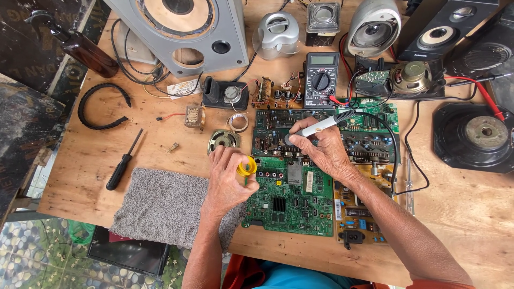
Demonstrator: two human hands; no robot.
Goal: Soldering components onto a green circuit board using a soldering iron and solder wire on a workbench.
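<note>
Over the green circuit board [292, 200], mid counter [80, 166]: right hand [326, 152] closed pen-style round soldering iron [321, 126], tip down on the dark board [278, 134] w/ fine control. Left hand [227, 179] pinches yellow solder spool [247, 168], wire fed toward tip. Grey towel [160, 206] just left; multimeter [321, 80] behind.

head cam: on my head, looking steeply down at the bench [80, 176] | close, arm's reach | my forearms enter from the bottom edge | far bench edge with speakers [184, 27] along the frame top | single view
</note>
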